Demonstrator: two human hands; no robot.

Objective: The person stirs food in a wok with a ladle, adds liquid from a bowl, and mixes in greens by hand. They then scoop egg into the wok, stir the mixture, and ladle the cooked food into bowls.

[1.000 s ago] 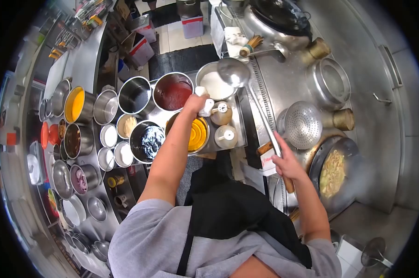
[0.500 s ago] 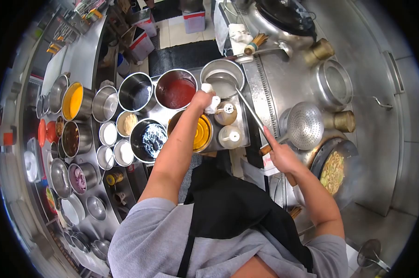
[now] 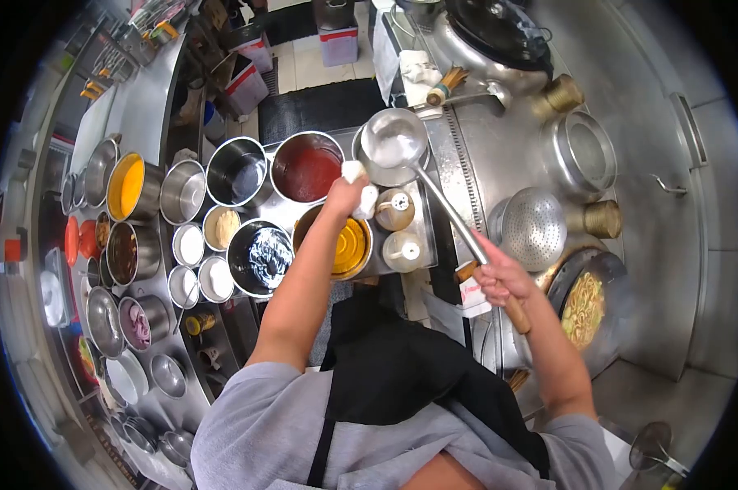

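I cannot see the fingers of my left hand (image 3: 346, 193); they are wrapped around a white bottle (image 3: 361, 189), and most of it is covered. The ladle (image 3: 393, 139) hides much of the pot (image 3: 367, 167) under it. My right arm covers part of the wok (image 3: 585, 306). The small containers (image 3: 136, 429) at the lower left are too blurred to read.
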